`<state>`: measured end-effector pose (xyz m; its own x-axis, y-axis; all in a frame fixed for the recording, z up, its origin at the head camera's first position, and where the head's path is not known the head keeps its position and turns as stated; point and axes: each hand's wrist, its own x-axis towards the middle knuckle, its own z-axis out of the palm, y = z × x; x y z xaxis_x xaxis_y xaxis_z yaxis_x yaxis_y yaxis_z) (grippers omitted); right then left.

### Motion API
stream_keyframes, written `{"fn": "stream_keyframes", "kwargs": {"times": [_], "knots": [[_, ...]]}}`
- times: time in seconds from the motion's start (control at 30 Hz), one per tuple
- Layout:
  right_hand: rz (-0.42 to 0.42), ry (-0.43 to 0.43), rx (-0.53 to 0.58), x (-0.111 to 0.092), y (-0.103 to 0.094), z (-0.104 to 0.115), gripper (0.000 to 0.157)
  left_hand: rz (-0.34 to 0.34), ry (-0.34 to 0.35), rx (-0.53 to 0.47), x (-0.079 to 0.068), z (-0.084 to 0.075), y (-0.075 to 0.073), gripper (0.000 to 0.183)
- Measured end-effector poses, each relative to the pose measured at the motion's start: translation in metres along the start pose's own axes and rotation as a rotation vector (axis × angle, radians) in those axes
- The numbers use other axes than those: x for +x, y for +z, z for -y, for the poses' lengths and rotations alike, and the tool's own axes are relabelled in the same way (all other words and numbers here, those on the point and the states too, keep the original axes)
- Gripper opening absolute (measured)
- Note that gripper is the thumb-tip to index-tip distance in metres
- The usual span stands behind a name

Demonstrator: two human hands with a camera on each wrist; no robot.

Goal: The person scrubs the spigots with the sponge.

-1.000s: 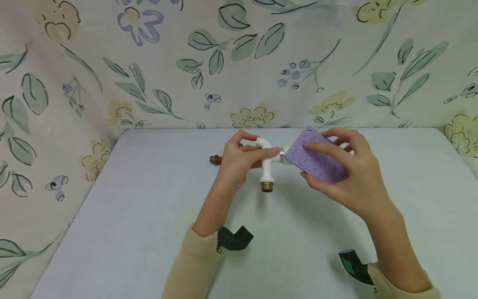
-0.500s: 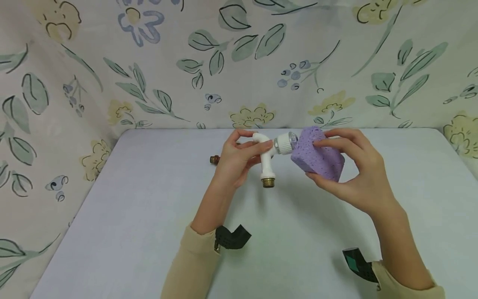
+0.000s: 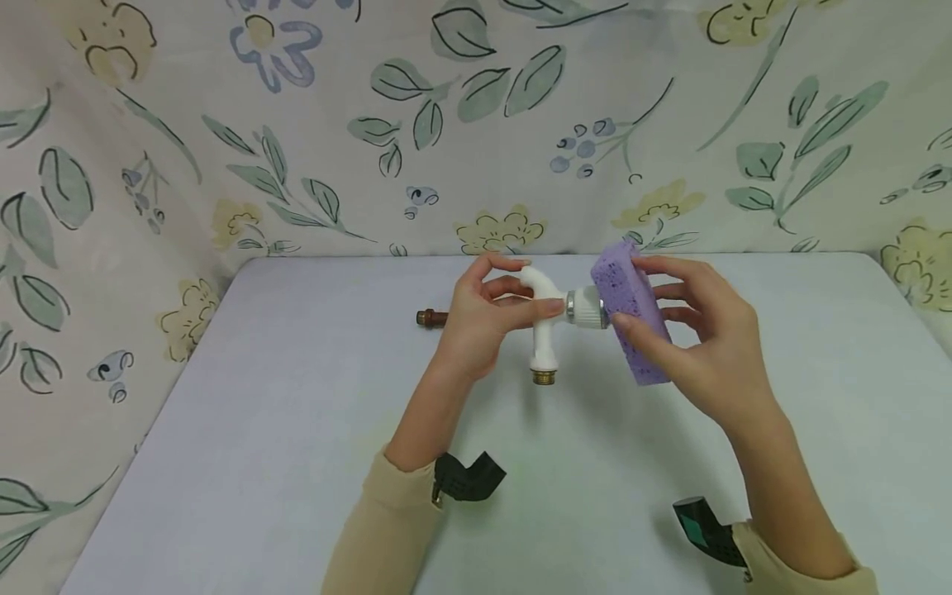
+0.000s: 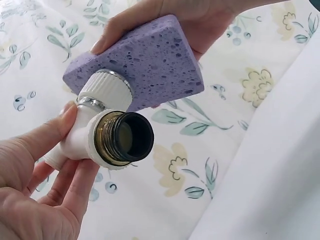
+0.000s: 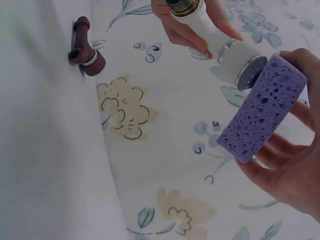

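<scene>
A white plastic tap [image 3: 545,330] with a brass threaded end and a ribbed knob [image 4: 106,89] is held up off the table. My left hand [image 3: 487,318] pinches its body between thumb and fingers. In my right hand [image 3: 706,339] is a purple sponge [image 3: 632,318], gripped by its edges. The broad face of the sponge lies against the silver-rimmed end of the knob in the head and left wrist views. From the right wrist, the knob's grey end cap [image 5: 251,73] shows close beside the sponge [image 5: 265,107].
A brown tap [image 5: 87,50] lies on the white table [image 3: 297,413] behind my left hand, mostly hidden in the head view. Floral cloth [image 3: 476,124] hangs behind the table's back edge. Black wrist cameras [image 3: 468,477] sit at both cuffs.
The sponge has turned more upright and now meets the knob's end squarely, after covering the knob's side a second ago. The white tap has shifted slightly right.
</scene>
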<state>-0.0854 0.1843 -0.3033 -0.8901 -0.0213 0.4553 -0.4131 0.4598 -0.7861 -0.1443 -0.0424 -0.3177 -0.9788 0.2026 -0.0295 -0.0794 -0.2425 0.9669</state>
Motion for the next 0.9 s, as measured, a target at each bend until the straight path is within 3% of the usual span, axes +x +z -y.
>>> {"fn": "stream_keyframes", "kwargs": {"times": [0.13, 0.27, 0.37, 0.47, 0.57, 0.7, 0.9], "knots": [[0.068, 0.15, 0.06, 0.001, -0.003, -0.005, 0.046, 0.023, 0.032, 0.03, -0.001, -0.003, 0.001, 0.045], [0.144, 0.243, 0.353, 0.003, -0.003, -0.017, 0.035, 0.048, 0.064, -0.071, -0.003, -0.004, 0.002, 0.043], [0.158, 0.262, 0.601, 0.003, 0.001, -0.021, 0.034, 0.041, 0.079, -0.173, -0.003, -0.002, 0.005, 0.042], [0.144, 0.218, 0.687, 0.003, 0.004, -0.018, 0.038, 0.009, 0.088, -0.226, -0.002, 0.0, 0.009, 0.043], [0.098, 0.164, 0.672, 0.002, 0.006, -0.013, 0.044, -0.028, 0.104, -0.215, -0.002, 0.001, 0.011, 0.045], [0.01, 0.108, 0.566, 0.0, 0.009, -0.004, 0.051, -0.075, 0.136, -0.146, -0.002, 0.001, 0.01, 0.046], [-0.118, 0.025, 0.284, -0.003, 0.014, 0.007, 0.056, -0.071, 0.233, 0.117, -0.006, 0.001, 0.01, 0.048]]}}
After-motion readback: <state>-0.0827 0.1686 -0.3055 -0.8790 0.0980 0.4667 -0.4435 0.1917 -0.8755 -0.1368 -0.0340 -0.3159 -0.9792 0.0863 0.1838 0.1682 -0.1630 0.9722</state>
